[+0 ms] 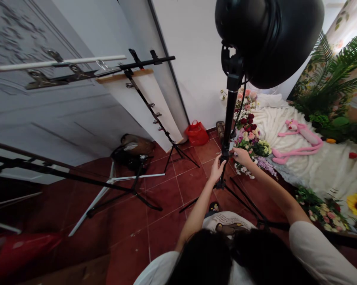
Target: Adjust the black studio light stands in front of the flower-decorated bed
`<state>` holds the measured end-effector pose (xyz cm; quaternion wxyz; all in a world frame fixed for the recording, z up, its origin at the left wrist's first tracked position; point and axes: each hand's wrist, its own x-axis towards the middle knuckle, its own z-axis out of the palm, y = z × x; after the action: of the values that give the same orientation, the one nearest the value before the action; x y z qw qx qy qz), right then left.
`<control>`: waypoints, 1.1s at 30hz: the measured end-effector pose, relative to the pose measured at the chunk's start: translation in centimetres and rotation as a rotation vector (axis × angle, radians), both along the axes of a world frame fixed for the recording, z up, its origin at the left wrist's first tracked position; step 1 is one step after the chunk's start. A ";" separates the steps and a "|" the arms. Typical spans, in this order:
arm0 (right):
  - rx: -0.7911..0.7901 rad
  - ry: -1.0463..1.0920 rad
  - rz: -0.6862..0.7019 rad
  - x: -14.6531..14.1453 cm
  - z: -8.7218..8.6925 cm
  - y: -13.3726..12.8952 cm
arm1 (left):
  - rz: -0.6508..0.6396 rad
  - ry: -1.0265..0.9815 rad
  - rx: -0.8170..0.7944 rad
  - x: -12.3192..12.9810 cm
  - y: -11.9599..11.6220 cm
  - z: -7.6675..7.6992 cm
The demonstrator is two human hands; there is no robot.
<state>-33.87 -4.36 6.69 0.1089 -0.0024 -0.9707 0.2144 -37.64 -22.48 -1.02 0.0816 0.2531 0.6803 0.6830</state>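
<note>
A black light stand [230, 114] rises in front of me, carrying a large black lamp head [270, 39] at its top. My left hand [216, 169] is closed around the pole, just below a black collar [226, 153]. On the other side, my right hand [242, 156] pinches the collar's locking knob, which the fingers mostly hide. A black cable [241, 107] hangs down beside the pole from the lamp. Below my hands, the stand's legs [245, 200] spread over the red tiled floor.
Left of me are backdrop stands with clips [74, 70], a white backdrop sheet [154, 107] and white stand legs [92, 209]. A red bag [197, 132] sits by the wall. Flowers [249, 136] and a pink plush toy [306, 134] on white fabric [273, 122] lie to the right.
</note>
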 end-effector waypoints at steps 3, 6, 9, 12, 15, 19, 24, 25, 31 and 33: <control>-0.104 0.162 -0.009 1.6 -0.7 -1.2 | 0.000 0.014 0.003 0.0 -0.1 0.1; -0.220 0.285 0.010 2.1 -0.7 -2.7 | 0.001 0.034 0.005 0.0 -0.2 0.0; -0.313 0.302 -0.066 1.6 -0.8 -4.6 | 0.005 0.040 0.011 0.0 -0.2 0.0; -0.443 0.298 -0.165 0.9 -0.8 -6.0 | 0.019 0.009 -0.001 0.0 -0.1 0.2; -0.555 0.312 -0.175 0.5 0.4 -6.5 | 0.022 -0.005 -0.007 -0.1 -0.1 0.9; -0.629 0.398 -0.185 0.2 4.7 -6.3 | 0.000 0.027 0.022 -0.2 -0.2 1.8; -0.611 0.512 -0.177 -0.5 10.7 -6.4 | 0.035 0.032 0.014 -0.2 0.1 1.2; -0.608 0.521 -0.172 -0.5 11.4 -6.6 | 0.043 0.028 0.013 -0.2 0.3 1.0; -0.642 0.516 -0.135 -0.8 11.4 -6.0 | 0.088 -0.019 0.019 -0.1 1.4 -0.2; -0.692 0.473 -0.079 -0.6 10.2 -4.7 | 0.094 -0.026 0.027 -0.1 1.5 -0.3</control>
<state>-34.50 -9.01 16.89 0.3298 -0.0269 -0.7887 0.5181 -37.75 -20.95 -1.29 0.0550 0.2130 0.6811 0.6984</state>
